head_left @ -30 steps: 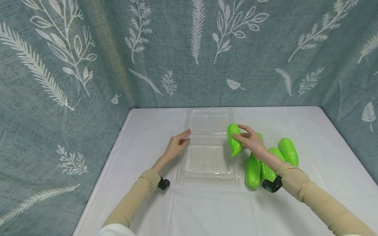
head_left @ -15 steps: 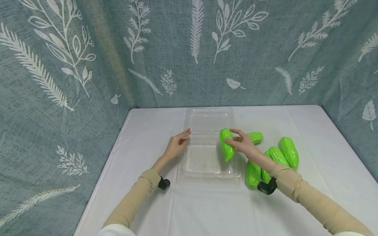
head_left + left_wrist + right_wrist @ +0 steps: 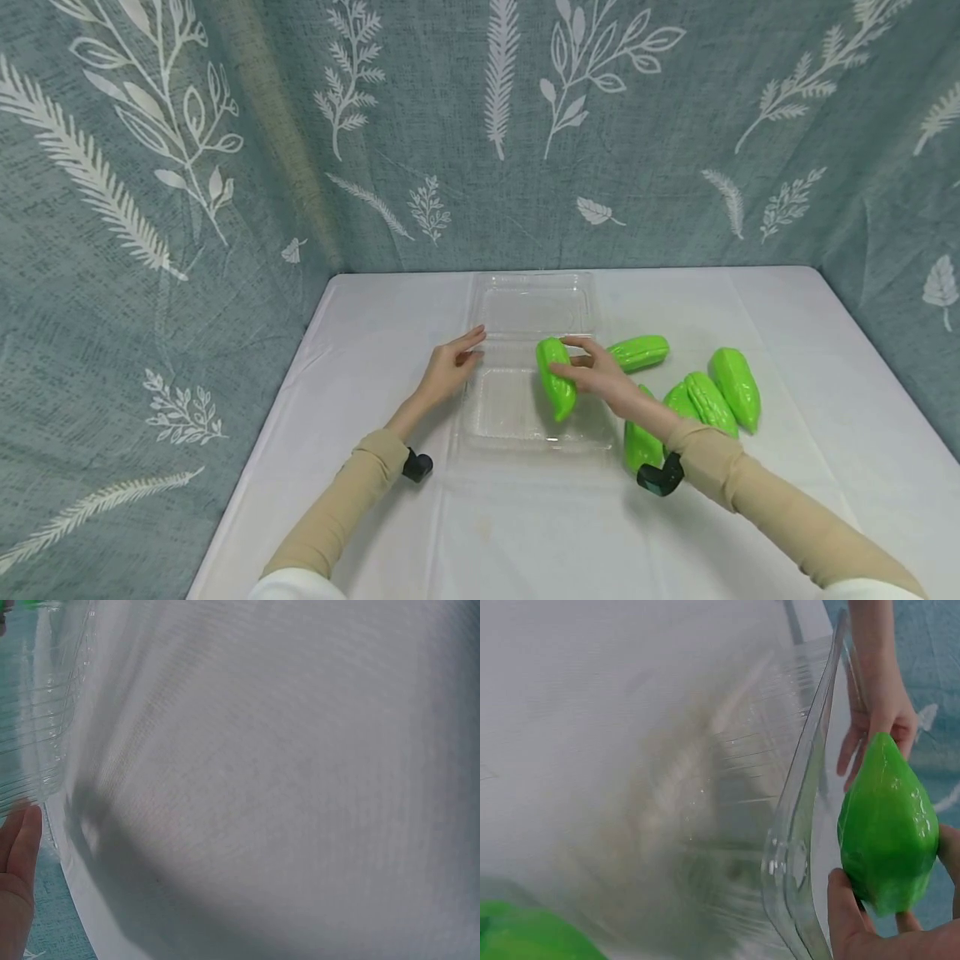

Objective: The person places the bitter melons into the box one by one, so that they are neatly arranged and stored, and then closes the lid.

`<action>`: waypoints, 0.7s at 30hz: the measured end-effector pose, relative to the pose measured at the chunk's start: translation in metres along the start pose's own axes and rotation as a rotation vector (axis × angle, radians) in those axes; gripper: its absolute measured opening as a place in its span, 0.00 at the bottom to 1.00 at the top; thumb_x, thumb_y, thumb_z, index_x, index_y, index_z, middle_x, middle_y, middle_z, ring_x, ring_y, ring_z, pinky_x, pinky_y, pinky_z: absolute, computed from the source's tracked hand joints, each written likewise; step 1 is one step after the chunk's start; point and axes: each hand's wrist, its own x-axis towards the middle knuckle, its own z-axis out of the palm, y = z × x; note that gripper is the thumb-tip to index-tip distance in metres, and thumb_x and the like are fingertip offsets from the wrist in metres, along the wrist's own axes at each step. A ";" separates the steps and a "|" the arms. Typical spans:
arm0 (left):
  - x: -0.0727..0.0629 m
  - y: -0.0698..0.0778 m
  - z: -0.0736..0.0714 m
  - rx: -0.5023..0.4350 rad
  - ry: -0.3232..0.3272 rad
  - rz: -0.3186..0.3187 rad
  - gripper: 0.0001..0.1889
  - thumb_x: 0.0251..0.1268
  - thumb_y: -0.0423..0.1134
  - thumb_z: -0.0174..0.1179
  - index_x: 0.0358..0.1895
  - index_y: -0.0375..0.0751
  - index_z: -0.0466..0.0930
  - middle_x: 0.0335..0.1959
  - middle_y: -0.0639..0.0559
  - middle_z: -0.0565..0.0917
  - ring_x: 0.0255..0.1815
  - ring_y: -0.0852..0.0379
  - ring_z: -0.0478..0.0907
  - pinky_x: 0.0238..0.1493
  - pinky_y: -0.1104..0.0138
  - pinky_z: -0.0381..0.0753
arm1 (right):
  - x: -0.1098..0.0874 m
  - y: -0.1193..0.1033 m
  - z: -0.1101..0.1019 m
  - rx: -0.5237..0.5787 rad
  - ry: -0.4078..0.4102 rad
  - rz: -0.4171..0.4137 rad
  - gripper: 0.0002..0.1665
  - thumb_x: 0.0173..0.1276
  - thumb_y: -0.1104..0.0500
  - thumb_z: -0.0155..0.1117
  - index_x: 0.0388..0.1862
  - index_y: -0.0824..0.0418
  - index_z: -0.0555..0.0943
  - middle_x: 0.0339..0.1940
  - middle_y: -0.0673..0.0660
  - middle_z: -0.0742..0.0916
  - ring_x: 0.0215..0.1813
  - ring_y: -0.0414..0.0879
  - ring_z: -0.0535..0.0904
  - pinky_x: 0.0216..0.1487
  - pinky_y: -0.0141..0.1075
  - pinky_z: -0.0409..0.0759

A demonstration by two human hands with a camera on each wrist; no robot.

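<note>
My right hand (image 3: 603,382) grips a glossy green toy vegetable (image 3: 556,379), shaped like a melon with a pointed tip. It is held above the clear plastic clamshell box (image 3: 504,443), whose lid (image 3: 532,306) lies folded back. In the right wrist view, thumb and fingers hold the blunt end of this green vegetable (image 3: 889,825). My left hand (image 3: 442,372) is at the box's left side, near the hinge. Its fingers are mostly straight; the left wrist view shows the fingertips (image 3: 31,817) at the edge of the clear box (image 3: 37,750).
Several more green toy vegetables lie on the white tablecloth (image 3: 525,533) to the right: one behind my right hand (image 3: 643,352), one at the far right (image 3: 737,387), others partly hidden under the right forearm. A patterned blue-green curtain (image 3: 450,125) encloses the back and sides.
My right hand has moved left and slightly nearer, bringing the green toy vegetable from the box's right edge to over its middle. The left hand has stayed in place.
</note>
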 end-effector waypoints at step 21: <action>0.000 0.003 0.000 0.018 -0.004 -0.044 0.19 0.65 0.27 0.55 0.58 0.28 0.74 0.66 0.41 0.72 0.65 0.45 0.71 0.55 0.58 0.81 | 0.020 0.011 0.044 -0.022 0.003 0.047 0.39 0.66 0.51 0.61 0.71 0.63 0.60 0.63 0.73 0.73 0.60 0.59 0.75 0.50 0.38 0.83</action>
